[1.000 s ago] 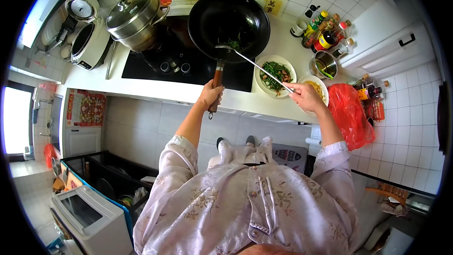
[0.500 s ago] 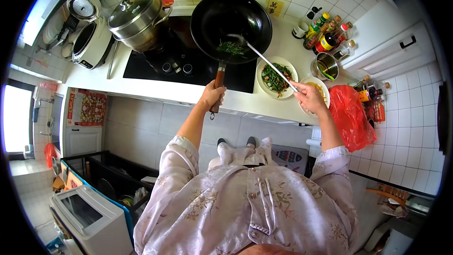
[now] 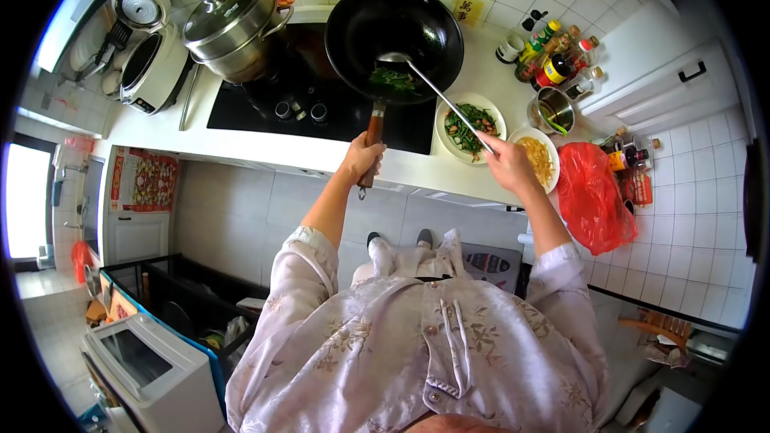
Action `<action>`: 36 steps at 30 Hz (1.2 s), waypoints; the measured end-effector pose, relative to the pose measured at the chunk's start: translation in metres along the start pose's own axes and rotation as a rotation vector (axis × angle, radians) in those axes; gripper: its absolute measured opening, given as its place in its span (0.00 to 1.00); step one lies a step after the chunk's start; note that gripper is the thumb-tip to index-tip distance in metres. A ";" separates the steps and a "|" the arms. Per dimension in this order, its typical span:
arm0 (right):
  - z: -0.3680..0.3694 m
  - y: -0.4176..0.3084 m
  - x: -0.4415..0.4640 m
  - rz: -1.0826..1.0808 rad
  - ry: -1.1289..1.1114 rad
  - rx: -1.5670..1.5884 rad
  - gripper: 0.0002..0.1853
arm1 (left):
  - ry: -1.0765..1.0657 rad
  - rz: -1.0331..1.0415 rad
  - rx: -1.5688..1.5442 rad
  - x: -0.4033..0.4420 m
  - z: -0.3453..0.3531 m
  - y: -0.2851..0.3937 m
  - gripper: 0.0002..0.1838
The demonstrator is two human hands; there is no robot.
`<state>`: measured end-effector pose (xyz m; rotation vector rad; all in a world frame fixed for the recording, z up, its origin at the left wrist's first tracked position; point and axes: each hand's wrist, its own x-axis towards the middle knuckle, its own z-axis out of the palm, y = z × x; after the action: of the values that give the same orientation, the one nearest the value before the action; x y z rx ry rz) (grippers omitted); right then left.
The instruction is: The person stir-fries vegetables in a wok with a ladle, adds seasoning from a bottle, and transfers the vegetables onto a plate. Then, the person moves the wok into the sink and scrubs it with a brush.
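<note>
My left hand (image 3: 362,162) is wrapped round the brown wooden handle (image 3: 374,130) of a black wok (image 3: 433,28). The wok is tilted over the black stove (image 3: 345,132), with some greens (image 3: 391,78) low on its near side. In my right hand (image 3: 508,162) is the end of a long metal ladle (image 3: 441,96), whose bowl rests beside the greens inside the wok. Beneath the ladle's shaft stands a white plate of greens with small brownish pieces (image 3: 473,122). A smaller plate of yellow shreds (image 3: 536,158) lies just right of my right hand.
A steamer pot (image 3: 233,28) stands on the stove's left, near an open rice cooker (image 3: 152,70). Sauce bottles (image 3: 556,70) and a metal container (image 3: 553,108) are at the back right. A red plastic bag (image 3: 592,200) hangs over the counter's right end.
The ladle's head has moved slightly left toward the greens since half a second ago. My right hand has shifted left, uncovering more of the yellow shreds. My left hand keeps its hold.
</note>
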<state>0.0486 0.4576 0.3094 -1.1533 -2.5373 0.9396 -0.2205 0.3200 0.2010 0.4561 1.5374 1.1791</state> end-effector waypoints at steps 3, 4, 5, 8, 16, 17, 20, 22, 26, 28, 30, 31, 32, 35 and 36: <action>0.009 0.002 0.020 -0.143 0.047 -0.208 0.20 | -0.009 -0.003 -0.012 0.002 0.001 -0.001 0.09; 0.010 0.006 0.019 -0.142 0.050 -0.207 0.20 | -0.010 -0.002 -0.019 0.002 0.000 -0.001 0.09; 0.011 0.015 0.017 -0.197 0.078 -0.238 0.20 | -0.011 -0.001 -0.018 0.002 -0.001 0.000 0.09; -0.002 0.029 -0.004 -0.197 0.083 -0.234 0.19 | -0.003 -0.005 -0.024 0.001 -0.001 0.000 0.10; -0.014 0.012 0.001 0.224 -0.031 0.093 0.20 | -0.002 0.009 0.003 0.000 0.000 0.000 0.09; -0.016 0.003 0.001 0.319 -0.072 0.209 0.21 | -0.004 0.009 0.003 0.000 0.000 0.000 0.09; -0.014 -0.016 0.001 0.451 -0.152 0.399 0.22 | 0.006 0.005 0.001 0.000 0.001 -0.001 0.09; -0.012 -0.024 -0.002 0.484 -0.187 0.474 0.22 | 0.002 0.018 0.012 0.001 0.000 -0.002 0.09; -0.006 -0.042 -0.005 0.589 -0.284 0.622 0.23 | 0.016 0.010 0.004 -0.001 0.000 0.002 0.09; -0.003 -0.048 -0.004 0.645 -0.359 0.801 0.23 | 0.005 0.014 0.005 0.001 0.000 0.000 0.09; 0.005 -0.047 -0.001 0.630 -0.383 0.842 0.23 | 0.009 0.009 0.007 0.001 0.000 0.000 0.09; 0.009 -0.047 0.002 0.645 -0.416 0.951 0.23 | 0.011 0.001 0.010 0.002 0.000 0.000 0.09; 0.012 -0.047 0.004 0.660 -0.450 1.061 0.23 | 0.014 0.004 0.012 0.002 -0.001 0.000 0.09; 0.023 -0.044 0.008 0.620 -0.465 1.232 0.22 | -0.005 -0.003 -0.003 0.003 -0.001 0.000 0.12; 0.026 -0.043 0.009 0.600 -0.470 1.318 0.22 | -0.003 -0.001 0.001 0.003 -0.001 0.000 0.12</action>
<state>0.0056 0.4309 0.3149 -1.1928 -1.0654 2.6199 -0.2227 0.3218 0.1998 0.4573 1.5358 1.1769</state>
